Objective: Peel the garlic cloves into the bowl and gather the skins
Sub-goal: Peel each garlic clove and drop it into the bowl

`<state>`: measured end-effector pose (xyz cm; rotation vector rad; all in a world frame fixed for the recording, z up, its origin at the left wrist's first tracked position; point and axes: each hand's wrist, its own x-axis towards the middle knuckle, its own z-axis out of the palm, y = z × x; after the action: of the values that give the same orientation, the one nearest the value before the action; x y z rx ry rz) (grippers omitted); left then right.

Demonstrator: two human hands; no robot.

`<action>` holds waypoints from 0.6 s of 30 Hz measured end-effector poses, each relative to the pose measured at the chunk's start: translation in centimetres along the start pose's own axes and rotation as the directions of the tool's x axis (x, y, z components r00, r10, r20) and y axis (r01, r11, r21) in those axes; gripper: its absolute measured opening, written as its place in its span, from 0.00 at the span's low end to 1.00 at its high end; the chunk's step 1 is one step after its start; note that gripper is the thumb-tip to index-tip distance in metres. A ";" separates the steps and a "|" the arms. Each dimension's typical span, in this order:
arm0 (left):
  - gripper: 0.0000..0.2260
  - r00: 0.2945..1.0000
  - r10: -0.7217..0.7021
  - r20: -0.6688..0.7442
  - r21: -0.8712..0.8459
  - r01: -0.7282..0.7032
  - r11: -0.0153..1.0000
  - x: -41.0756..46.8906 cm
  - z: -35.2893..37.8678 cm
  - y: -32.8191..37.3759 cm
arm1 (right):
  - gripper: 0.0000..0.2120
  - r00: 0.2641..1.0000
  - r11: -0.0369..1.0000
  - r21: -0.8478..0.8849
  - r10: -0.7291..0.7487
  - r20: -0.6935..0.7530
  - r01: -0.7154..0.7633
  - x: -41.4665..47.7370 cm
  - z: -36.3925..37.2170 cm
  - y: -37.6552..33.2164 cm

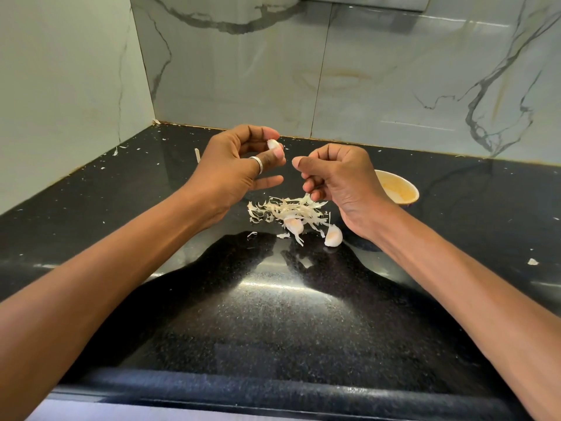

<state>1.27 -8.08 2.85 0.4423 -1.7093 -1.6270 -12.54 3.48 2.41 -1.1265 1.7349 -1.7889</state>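
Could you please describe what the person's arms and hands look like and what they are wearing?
The left forearm and right forearm are bare, with no sleeves, watch or bracelet in view. The left hand wears one plain silver-coloured ring; the right hand shows no ring or glove.

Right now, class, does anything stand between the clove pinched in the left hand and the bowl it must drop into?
Yes. The right hand hangs between the clove in the left hand and the bowl, covering the bowl's left rim. Nothing else visible intervenes.
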 end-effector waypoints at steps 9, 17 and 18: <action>0.15 0.989 0.139 0.054 0.280 -0.149 0.948 -0.2 0.2 -0.5 | 0.04 0.992 0.995 0.007 -0.097 0.080 0.096 0.0 0.0 0.0; 0.13 0.966 0.252 0.052 0.433 -0.249 0.866 -0.3 0.0 -0.7 | 0.05 0.983 0.987 -0.026 -0.155 0.096 0.158 0.0 -0.2 0.1; 0.12 0.962 0.267 0.056 0.447 -0.264 0.855 -0.4 0.1 -0.6 | 0.05 0.983 0.987 -0.028 -0.157 0.099 0.160 0.0 -0.1 0.1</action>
<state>1.32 -7.88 2.17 0.4061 -2.0444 -1.0224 -12.69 3.52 2.32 -1.3776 1.6678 -1.7682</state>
